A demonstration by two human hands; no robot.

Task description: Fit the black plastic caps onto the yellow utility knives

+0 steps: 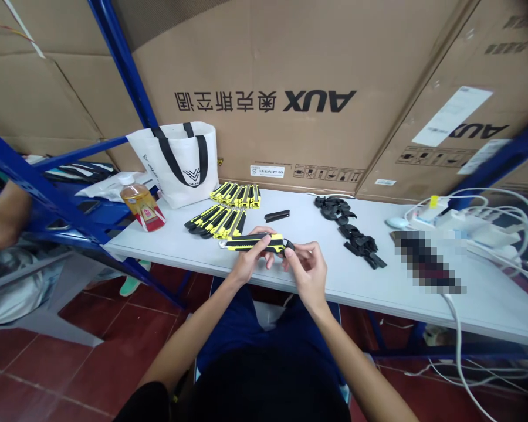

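Hands' fingers hold a knife over white table.

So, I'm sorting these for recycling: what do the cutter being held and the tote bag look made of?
The utility knife, gripped by both hands, looks like matte yellow-and-black moulded plastic; a silvery tip at its left end suggests a metal blade. The tote bag looks like soft white fabric with black straps, standing creased.

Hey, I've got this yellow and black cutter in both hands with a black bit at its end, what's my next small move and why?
Probably press the small black piece home with the right hand while the left hand steadies the utility knife. The piece sits right at the knife's rear end under the right fingertips, and finished-looking knives already lie in rows on the table, loose black parts beside them.
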